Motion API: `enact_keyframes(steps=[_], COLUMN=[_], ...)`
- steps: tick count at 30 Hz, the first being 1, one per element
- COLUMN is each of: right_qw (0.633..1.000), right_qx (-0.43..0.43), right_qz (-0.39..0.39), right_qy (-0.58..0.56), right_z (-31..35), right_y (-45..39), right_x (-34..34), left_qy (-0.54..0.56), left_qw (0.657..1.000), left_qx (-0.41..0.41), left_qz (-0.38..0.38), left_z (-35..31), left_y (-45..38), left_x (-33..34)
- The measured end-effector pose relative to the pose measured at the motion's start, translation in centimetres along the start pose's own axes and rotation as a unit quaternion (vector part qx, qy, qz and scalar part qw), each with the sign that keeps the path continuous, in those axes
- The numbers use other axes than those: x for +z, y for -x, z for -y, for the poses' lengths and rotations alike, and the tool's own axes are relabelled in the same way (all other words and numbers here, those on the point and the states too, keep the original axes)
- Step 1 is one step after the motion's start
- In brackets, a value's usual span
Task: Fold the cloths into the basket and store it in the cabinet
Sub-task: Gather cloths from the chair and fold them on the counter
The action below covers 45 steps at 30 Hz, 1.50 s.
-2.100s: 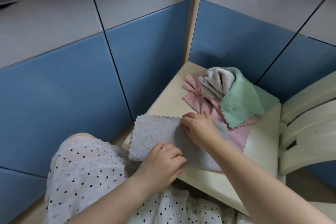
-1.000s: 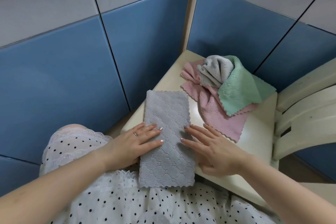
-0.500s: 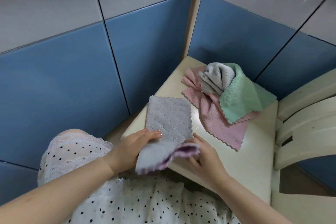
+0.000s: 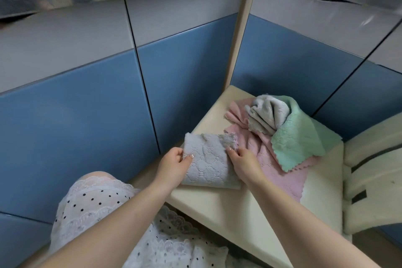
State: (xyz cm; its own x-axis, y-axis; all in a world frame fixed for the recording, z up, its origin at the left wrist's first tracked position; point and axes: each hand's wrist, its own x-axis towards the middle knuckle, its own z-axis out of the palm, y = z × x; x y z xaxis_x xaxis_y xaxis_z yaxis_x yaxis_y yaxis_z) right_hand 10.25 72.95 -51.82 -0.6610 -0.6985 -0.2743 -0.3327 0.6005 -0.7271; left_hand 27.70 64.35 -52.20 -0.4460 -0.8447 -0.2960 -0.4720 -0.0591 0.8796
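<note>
At the centre of the frame we hold the folded grey cloth (image 4: 208, 163) on the cream stool (image 4: 250, 209). Our left hand (image 4: 174, 166) grips its left edge, thumb on top; our right hand (image 4: 244, 160) pinches its right edge. Just right of it lies the pink cloth (image 4: 282, 172), with a green cloth (image 4: 298, 137) and a bunched grey cloth (image 4: 267, 115) piled on top. Blue cabinet doors (image 4: 87, 126) fill the left.

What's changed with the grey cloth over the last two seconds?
The grey quilted cloth, a long strip a second ago, was folded in half again, near end over the far end. Left hand and right hand now grip its sides. The pink, green and grey pile stayed put.
</note>
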Motion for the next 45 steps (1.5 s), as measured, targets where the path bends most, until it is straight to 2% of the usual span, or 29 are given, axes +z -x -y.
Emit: enact_keyframes(steps=[6, 8, 10, 12, 13, 15, 16, 17, 19, 22, 24, 28, 32, 35, 38, 40, 43, 45], right_qw=[0.998, 0.999, 0.994, 0.996, 0.993, 0.972, 0.960, 0.947, 0.942, 0.930, 0.917, 0.910, 0.926, 0.929, 0.951, 0.955, 0.962, 0.975], right_qx=[0.030, 0.042, 0.038, -0.019, -0.070, -0.190, -0.230, -0.255, -0.244, -0.216, -0.218, -0.197, -0.131, -0.113, -0.106, -0.103, -0.123, -0.123], right_qz=[0.022, 0.012, -0.009, -0.050, -0.085, -0.123, -0.113, -0.097, -0.053, 0.001, 0.018, 0.009, 0.011, 0.031, -0.036, -0.081, -0.054, -0.032], right_qy=[0.056, -0.012, -0.097, -0.077, -0.032, 0.059, 0.115, 0.167, 0.225, 0.296, 0.335, 0.364, 0.354, 0.351, 0.288, 0.265, 0.239, 0.183], right_z=[0.2, 0.1, 0.2, 0.2, 0.2, 0.4, 0.4, 0.2, 0.1, -0.4, -0.5, -0.9, -0.9, -0.2, -0.5, -1.4, -2.1, -1.8], right_y=[-1.2, -1.3, -0.7, 0.3, 0.8, 2.0, 2.2, 2.2, 1.9, 0.9, 0.4, 0.3, 0.2, 0.0, 0.7, 1.4, 1.9, 2.0], right_x=[-0.3, -0.2, -0.5, -0.9, -0.9, -0.2, 0.6, 1.5, 2.8, 3.0, 2.7, 2.4, 2.3, 2.0, 0.5, -0.5, -0.5, -0.4], left_qy=[-0.007, 0.048, 0.047, -0.045, -0.098, -0.216, -0.271, -0.312, -0.375, -0.472, -0.502, -0.514, -0.477, -0.449, -0.376, -0.330, -0.284, -0.257], left_qw=[0.998, 0.995, 0.998, 0.995, 0.979, 0.925, 0.900, 0.890, 0.883, 0.845, 0.835, 0.838, 0.869, 0.887, 0.924, 0.942, 0.955, 0.960], left_qx=[-0.062, -0.085, -0.049, 0.070, 0.152, 0.291, 0.327, 0.328, 0.283, 0.249, 0.224, 0.180, 0.130, 0.104, 0.069, 0.062, 0.082, 0.111], left_qz=[0.010, 0.023, 0.011, -0.059, -0.097, -0.116, -0.097, -0.056, 0.012, 0.037, 0.035, 0.032, 0.026, 0.031, 0.015, 0.017, 0.024, 0.018], left_z=[-0.3, -0.5, -0.8, -0.9, -1.0, -1.1, -1.1, -1.2, -1.6, -1.0, -0.6, -0.6, -0.3, -0.6, 0.0, 0.7, 1.2, 0.9], left_y=[-1.1, -0.9, 0.0, 1.2, 1.7, 1.5, 1.1, 0.5, -0.1, -0.9, -1.4, -1.7, -2.4, -2.4, -1.6, -0.9, -0.5, -0.6], left_x=[0.0, -0.3, -0.4, -0.6, -0.4, 0.5, 1.3, 2.1, 3.3, 3.9, 3.6, 3.2, 2.7, 2.4, 1.2, 0.3, -0.3, -0.2])
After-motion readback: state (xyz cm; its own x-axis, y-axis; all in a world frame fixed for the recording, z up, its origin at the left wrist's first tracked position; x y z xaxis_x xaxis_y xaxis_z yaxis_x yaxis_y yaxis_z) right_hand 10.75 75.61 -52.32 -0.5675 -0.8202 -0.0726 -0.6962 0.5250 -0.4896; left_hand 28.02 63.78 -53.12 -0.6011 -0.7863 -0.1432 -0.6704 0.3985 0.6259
